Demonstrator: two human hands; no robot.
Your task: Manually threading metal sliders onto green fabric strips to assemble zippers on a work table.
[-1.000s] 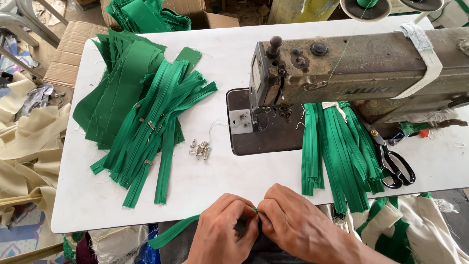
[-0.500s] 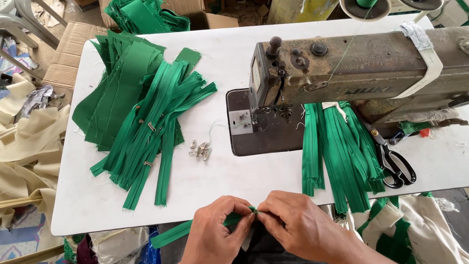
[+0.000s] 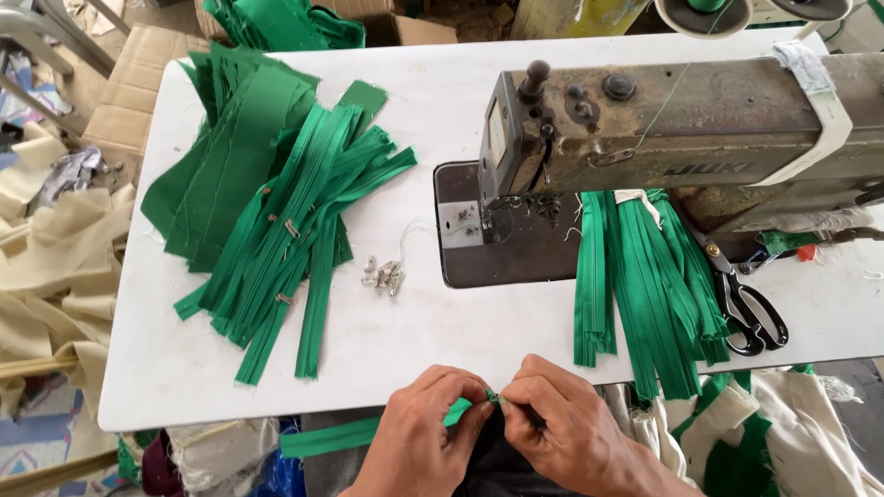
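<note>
My left hand (image 3: pixel 419 433) and my right hand (image 3: pixel 562 423) meet at the near edge of the white table (image 3: pixel 460 336). Both pinch the end of a green zipper strip (image 3: pixel 331 437), whose length trails off to the left below the table edge. Fingertips of both hands touch at the strip's tip. A small pile of metal zipper sliders (image 3: pixel 383 274) lies on the table above my hands. A heap of green zippers and fabric strips (image 3: pixel 276 212) lies at the left.
An old grey sewing machine (image 3: pixel 663 120) stands at the right rear, with green zipper strips (image 3: pixel 645 285) hanging under its arm. Black scissors (image 3: pixel 750 308) lie at the right. Cream cloth (image 3: pixel 46 267) and a cardboard box (image 3: pixel 129 83) sit left of the table.
Both hands stayed together at the table edge, shifting slightly. The tip of the green strip now shows between the fingertips.
</note>
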